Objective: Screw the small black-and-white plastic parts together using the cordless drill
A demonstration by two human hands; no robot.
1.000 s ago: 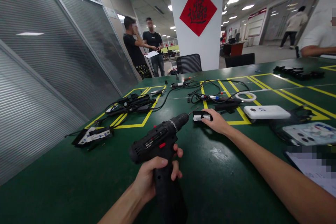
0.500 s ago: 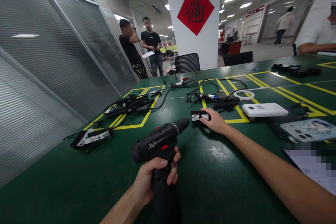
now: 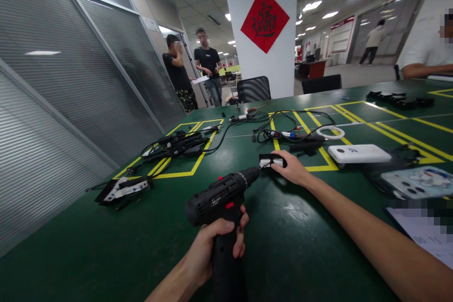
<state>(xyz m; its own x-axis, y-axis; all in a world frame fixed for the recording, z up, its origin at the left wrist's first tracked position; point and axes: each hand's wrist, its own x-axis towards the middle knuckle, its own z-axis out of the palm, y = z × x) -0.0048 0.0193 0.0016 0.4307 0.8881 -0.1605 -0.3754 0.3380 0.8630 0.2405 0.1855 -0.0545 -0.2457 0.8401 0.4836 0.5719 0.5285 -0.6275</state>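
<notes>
My left hand (image 3: 215, 240) is wrapped round the grip of a black cordless drill (image 3: 222, 196) with red buttons. The drill points away and to the right, its bit close to a small black-and-white part (image 3: 271, 162) on the table. Whether the bit touches that part I cannot tell. Fingers of my right hand (image 3: 290, 168) are closed on the right end of the part, pressing it against the green table (image 3: 276, 255). My fingers cover some of it.
Black cables (image 3: 177, 144) lie tangled at the left, near a black-and-white piece (image 3: 123, 189). Beyond my right hand are more cabled devices (image 3: 283, 134), a white ring (image 3: 330, 132), a white power bank (image 3: 359, 154) and a phone (image 3: 417, 181). Several people stand or sit further off.
The drill has shifted slightly right, its bit now nearer the small part. My right hand still holds that part. The whole view has tilted a little.
</notes>
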